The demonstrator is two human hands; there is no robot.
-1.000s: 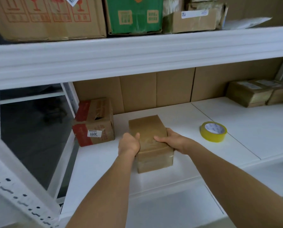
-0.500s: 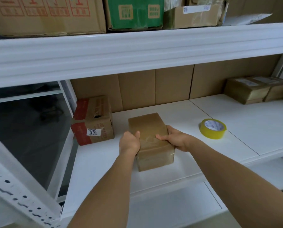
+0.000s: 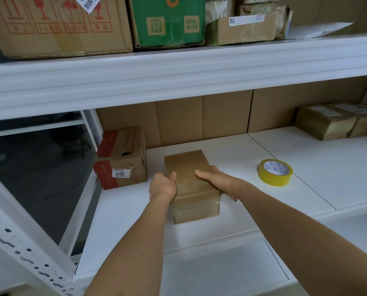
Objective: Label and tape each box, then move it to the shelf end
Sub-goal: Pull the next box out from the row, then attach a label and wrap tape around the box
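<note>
A plain brown taped box [image 3: 186,165] stands on the white shelf [image 3: 231,154] in front of me. My left hand [image 3: 162,185] grips its left side, thumb up on the top edge. My right hand [image 3: 217,180] grips its right side, thumb lying across the top. A roll of yellow tape [image 3: 275,172] lies flat on the shelf to the right, apart from both hands. At the shelf's left end sits a brown and red box [image 3: 122,159] with a white label reading 3011.
Two taped boxes [image 3: 336,121] sit at the far right of the shelf. The upper shelf [image 3: 178,69] overhangs close above and carries several cartons. A white upright post [image 3: 90,127] bounds the left end. Cardboard lines the back wall.
Both hands keep their grip on the box. The box stays about where it was on the shelf; the view has shifted slightly.
</note>
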